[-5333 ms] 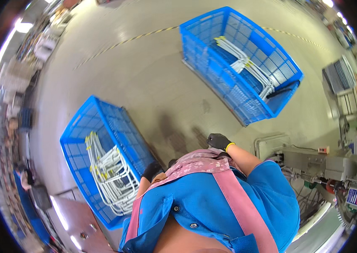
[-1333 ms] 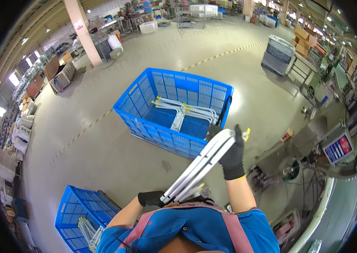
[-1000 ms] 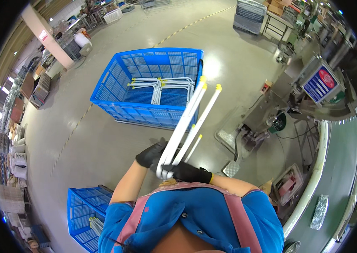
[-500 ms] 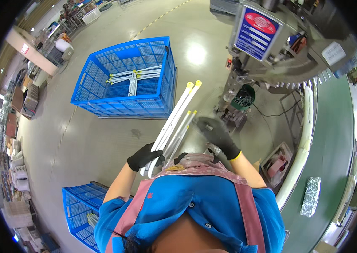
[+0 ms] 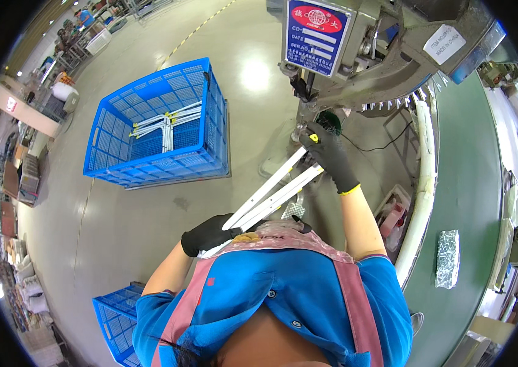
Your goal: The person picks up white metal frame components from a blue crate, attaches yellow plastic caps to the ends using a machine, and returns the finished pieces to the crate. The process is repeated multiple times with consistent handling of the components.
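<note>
In front of my waist lies a slanted bundle of slim white tubes (image 5: 266,189), spread into a narrow V. My left hand (image 5: 210,235) wears a dark glove and is closed round their lower ends. My right hand (image 5: 333,160), gloved alike with a yellow cuff edge, grips the far end of the tubes, where a yellow tip (image 5: 314,138) shows at the fingers. That end is just below the head of a grey metal machine (image 5: 357,82) with a blue and red plate (image 5: 316,37). My right fingers partly cover the tube ends.
A large blue plastic crate (image 5: 216,131) with more white, yellow-tipped tubes stands ahead on the left. Another blue crate (image 5: 112,324) is at lower left. On the right runs a green work surface (image 5: 464,202) bearing a clear plastic-wrapped bundle (image 5: 447,259). A patterned metal pedal (image 5: 294,207) sits below the machine.
My right hand, apart from the tubes before, has closed on their far end. The tubes have tilted rightward, toward the machine. The view has shifted, so crate and machine appear farther left.
</note>
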### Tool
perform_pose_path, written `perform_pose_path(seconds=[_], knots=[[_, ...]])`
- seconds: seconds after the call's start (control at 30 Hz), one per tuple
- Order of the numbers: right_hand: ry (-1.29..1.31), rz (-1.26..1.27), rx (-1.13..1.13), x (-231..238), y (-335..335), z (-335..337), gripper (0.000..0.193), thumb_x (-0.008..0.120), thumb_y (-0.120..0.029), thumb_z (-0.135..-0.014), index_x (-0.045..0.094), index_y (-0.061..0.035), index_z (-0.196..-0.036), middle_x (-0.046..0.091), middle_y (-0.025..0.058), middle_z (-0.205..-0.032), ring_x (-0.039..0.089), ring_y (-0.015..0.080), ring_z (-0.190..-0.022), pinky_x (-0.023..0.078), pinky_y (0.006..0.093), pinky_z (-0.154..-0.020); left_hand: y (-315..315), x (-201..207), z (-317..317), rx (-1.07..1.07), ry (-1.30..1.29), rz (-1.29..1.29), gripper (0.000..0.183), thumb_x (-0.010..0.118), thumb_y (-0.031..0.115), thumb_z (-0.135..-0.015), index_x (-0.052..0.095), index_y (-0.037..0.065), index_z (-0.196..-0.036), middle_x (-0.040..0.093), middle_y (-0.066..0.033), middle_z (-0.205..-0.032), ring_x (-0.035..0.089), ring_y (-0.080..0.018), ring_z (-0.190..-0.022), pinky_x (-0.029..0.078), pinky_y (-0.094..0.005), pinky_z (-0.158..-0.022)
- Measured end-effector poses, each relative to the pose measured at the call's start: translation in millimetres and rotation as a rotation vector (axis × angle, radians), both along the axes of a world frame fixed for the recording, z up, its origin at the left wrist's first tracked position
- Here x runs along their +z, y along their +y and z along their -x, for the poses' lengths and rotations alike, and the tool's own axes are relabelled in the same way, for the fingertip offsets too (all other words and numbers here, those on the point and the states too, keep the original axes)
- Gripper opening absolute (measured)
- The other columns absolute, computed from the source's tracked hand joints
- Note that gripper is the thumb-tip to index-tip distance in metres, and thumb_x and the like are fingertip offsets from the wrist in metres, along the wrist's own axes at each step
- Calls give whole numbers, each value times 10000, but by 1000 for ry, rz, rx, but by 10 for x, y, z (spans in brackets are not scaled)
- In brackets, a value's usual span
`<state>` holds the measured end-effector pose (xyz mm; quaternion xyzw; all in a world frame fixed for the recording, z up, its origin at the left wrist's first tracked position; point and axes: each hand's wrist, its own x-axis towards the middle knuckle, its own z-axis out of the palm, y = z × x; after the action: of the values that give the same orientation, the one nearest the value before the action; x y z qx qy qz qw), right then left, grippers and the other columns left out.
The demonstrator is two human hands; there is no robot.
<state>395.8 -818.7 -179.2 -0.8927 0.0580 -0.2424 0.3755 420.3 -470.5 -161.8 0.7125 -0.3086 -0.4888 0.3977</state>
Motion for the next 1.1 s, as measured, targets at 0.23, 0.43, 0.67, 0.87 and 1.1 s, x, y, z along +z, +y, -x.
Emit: perform_pose_path(seconds=[0.23, 0.43, 0.67, 0.87, 1.1], knots=[[-263, 478, -66, -104, -135, -344, 291, 618, -273, -832, 614, -129, -1086, 623, 82, -1006, 577, 260, -940, 463, 368, -790, -124, 163, -327, 2, -28, 5, 448, 564, 203, -884, 478, -25, -1260, 616, -171, -1102, 582, -221, -975, 440, -331, -870], [-92, 59, -132, -2, 6, -463, 297, 609, -302, -845, 633, -67, -1025, 640, 133, -938, 603, 292, -850, 466, 370, -772, -89, -71, -567, -4, 91, 32, 467, 577, 252, -895, 471, -19, -1261, 614, -136, -1075, 575, -190, -954, 441, -319, -868], [40, -88, -218, 81, 25, -484, 315, 623, -299, -830, 633, -19, -973, 645, 165, -850, 604, 322, -769, 463, 367, -712, -86, -104, -761, -90, 189, 14, 489, 587, 300, -894, 489, -16, -1255, 606, -121, -1102, 553, -183, -983, 427, -310, -884], [100, -172, -275, -9, 37, -510, 383, 612, -344, -837, 630, -15, -1033, 650, 179, -869, 612, 247, -773, 458, 336, -728, 32, 210, -925, -119, 249, -31, 460, 601, 261, -881, 515, -16, -1237, 621, -109, -1080, 576, -158, -939, 444, -276, -844], [140, -158, -319, 87, 37, -520, 382, 622, -353, -794, 661, -38, -1007, 661, 178, -919, 633, 307, -872, 471, 362, -793, 2, 187, -935, -83, 435, -45, 442, 596, 269, -892, 512, -10, -1224, 628, -91, -982, 590, -133, -845, 481, -253, -732]])
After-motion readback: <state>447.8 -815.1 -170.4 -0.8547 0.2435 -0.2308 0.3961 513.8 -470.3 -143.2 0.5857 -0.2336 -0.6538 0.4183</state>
